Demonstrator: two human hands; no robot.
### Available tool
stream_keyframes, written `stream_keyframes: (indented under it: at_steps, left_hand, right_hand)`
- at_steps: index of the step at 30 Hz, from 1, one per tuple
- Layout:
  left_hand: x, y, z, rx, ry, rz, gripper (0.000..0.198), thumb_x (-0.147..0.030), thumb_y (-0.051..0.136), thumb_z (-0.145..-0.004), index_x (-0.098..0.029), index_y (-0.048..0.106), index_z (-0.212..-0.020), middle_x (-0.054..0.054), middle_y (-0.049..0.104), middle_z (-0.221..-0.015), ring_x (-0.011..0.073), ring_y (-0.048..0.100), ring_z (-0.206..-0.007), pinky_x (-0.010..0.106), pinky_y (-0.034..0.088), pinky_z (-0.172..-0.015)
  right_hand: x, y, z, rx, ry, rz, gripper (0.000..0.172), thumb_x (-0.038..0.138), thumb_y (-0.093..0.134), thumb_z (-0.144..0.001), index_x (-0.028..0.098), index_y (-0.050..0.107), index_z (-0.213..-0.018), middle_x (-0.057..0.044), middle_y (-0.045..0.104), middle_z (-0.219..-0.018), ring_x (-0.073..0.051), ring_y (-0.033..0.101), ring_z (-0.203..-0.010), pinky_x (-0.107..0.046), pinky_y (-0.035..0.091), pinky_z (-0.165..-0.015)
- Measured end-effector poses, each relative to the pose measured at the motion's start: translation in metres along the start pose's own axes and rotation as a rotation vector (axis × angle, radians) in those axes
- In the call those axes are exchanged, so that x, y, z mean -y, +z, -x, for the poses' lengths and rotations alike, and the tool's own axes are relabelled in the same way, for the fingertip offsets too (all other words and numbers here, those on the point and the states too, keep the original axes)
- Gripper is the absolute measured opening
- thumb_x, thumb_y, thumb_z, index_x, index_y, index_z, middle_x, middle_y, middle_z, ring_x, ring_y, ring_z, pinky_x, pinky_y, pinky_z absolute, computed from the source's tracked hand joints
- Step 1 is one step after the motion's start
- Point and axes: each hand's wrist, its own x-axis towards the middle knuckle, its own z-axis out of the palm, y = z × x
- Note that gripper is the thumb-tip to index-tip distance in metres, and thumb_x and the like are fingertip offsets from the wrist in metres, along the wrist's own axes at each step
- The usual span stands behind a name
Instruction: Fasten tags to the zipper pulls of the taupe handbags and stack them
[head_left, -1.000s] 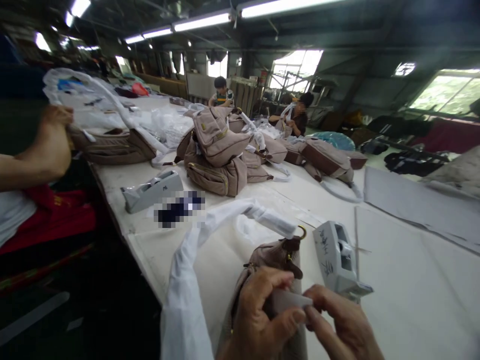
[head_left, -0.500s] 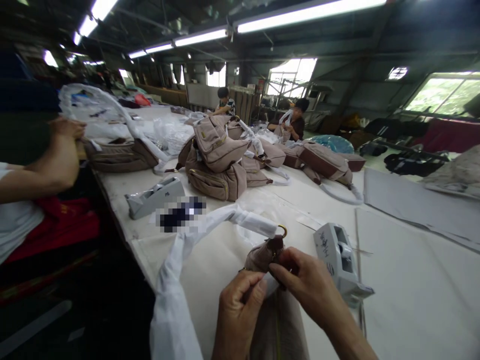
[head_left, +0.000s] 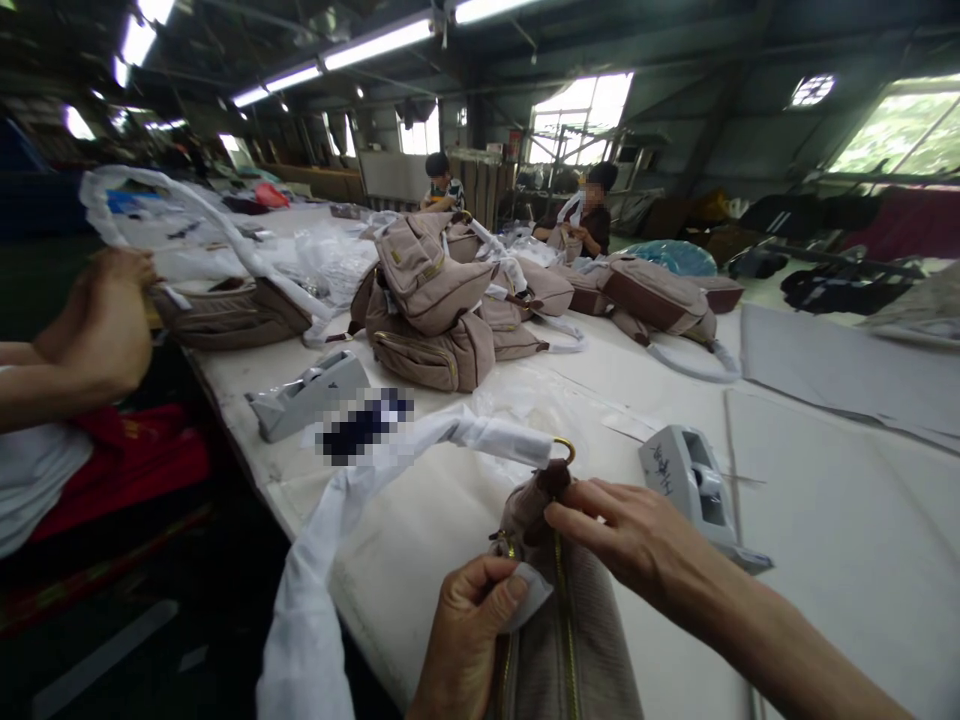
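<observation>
Two hands of a co-worker at far left, beside a taupe bag. Next on our white-covered table: one grey tape dispenser and one plastic-wrapped strap running to a brass ring. Our left hand pinches a white tag between thumb and fingers, at the top of a zippered taupe bag lying on the table near its edge. Our right hand lies on that bag's top, fingers extended, unclamped. Last, a second tape dispenser, just beyond those fingers.
</observation>
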Motion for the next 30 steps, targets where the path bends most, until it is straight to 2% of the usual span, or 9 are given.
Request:
stream_keyframes:
  at_steps: [3,6,10,17,25,30]
  left_hand:
    - [0.000,0.001,-0.001,-0.037,-0.005,0.024,0.019,-0.027,0.083,-0.059,-0.014,0.072,-0.067,0.001,0.069,-0.063,0.0092,0.057,-0.059,0.020,0.044,-0.062]
    - [-0.002,0.002,-0.002,-0.091,-0.008,0.029,0.024,-0.029,0.085,-0.055,-0.014,0.072,-0.067,0.002,0.069,-0.064,0.0102,0.057,-0.060,0.022,0.045,-0.062]
    - [-0.004,0.000,-0.006,-0.160,0.030,0.000,0.026,-0.031,0.086,-0.054,-0.014,0.073,-0.070,0.002,0.071,-0.066,0.0119,0.060,-0.063,0.022,0.046,-0.065]
    - [-0.005,-0.002,-0.013,-0.158,0.061,-0.046,0.021,-0.029,0.084,-0.058,-0.016,0.075,-0.071,0.002,0.072,-0.067,0.0113,0.060,-0.063,0.021,0.047,-0.066]
    - [-0.008,0.007,-0.018,-0.124,0.086,-0.031,0.018,-0.028,0.080,-0.064,-0.014,0.075,-0.075,0.003,0.073,-0.072,0.0116,0.061,-0.067,0.021,0.047,-0.069]
    - [-0.011,0.007,-0.018,-0.148,0.136,-0.036,0.017,-0.027,0.080,-0.064,-0.014,0.074,-0.074,0.003,0.072,-0.071,0.0126,0.061,-0.068,0.022,0.048,-0.068]
  right_hand:
    - [-0.012,-0.010,-0.008,0.090,-0.204,0.212,0.017,0.014,0.046,-0.092,0.018,0.055,-0.105,-0.004,0.057,-0.086,-0.017,0.048,-0.072,-0.030,0.033,-0.059]
    - [-0.017,-0.012,-0.019,0.120,-0.283,0.213,0.013,0.019,0.046,-0.093,0.016,0.058,-0.099,-0.004,0.056,-0.086,-0.018,0.046,-0.075,-0.032,0.032,-0.061]
    - [-0.021,-0.010,-0.023,0.133,-0.220,0.077,0.020,0.019,0.039,-0.096,0.015,0.058,-0.096,-0.004,0.056,-0.084,-0.017,0.044,-0.072,-0.032,0.032,-0.062]
    - [-0.026,-0.006,-0.016,0.075,-0.191,0.020,0.033,0.018,0.027,-0.098,0.014,0.059,-0.092,-0.006,0.056,-0.080,-0.018,0.045,-0.068,-0.031,0.032,-0.061]
    - [-0.028,-0.004,-0.012,0.066,-0.200,0.023,0.027,0.017,0.031,-0.097,0.015,0.057,-0.090,-0.005,0.055,-0.079,-0.018,0.045,-0.068,-0.031,0.032,-0.061]
    - [-0.028,-0.004,-0.011,0.066,-0.189,0.023,0.027,0.018,0.032,-0.097,0.015,0.057,-0.088,-0.004,0.055,-0.078,-0.018,0.045,-0.067,-0.032,0.032,-0.061]
